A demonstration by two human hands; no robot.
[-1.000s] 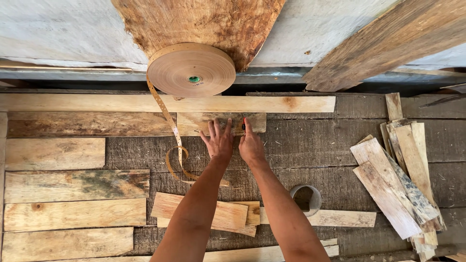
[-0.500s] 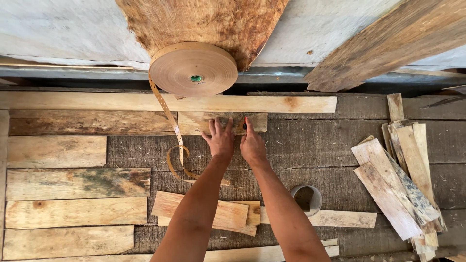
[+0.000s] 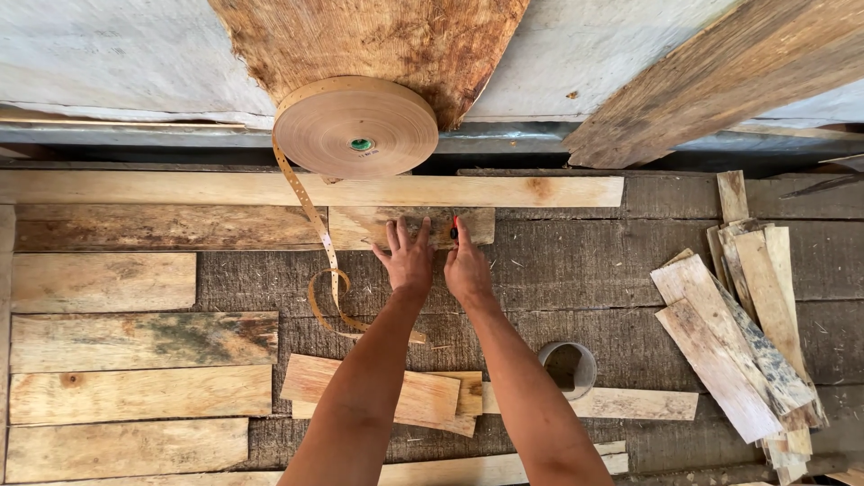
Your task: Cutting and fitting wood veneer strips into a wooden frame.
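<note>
My left hand [image 3: 407, 260] lies flat with fingers spread on a short wooden piece [image 3: 360, 226] that sits on the dark workbench. My right hand [image 3: 467, 268] is closed beside it, pinching a small red-tipped object [image 3: 454, 230] against the same piece. A large roll of perforated brown tape [image 3: 355, 127] stands at the back. Its loose strip [image 3: 317, 236] hangs down across the bench and curls to the left of my left hand.
A long pale plank [image 3: 306, 189] runs along the back. Several boards [image 3: 135, 342] lie at the left, a heap of thin slats [image 3: 747, 333] at the right, short offcuts [image 3: 387, 396] under my forearms. A round hole [image 3: 567, 367] opens in the bench.
</note>
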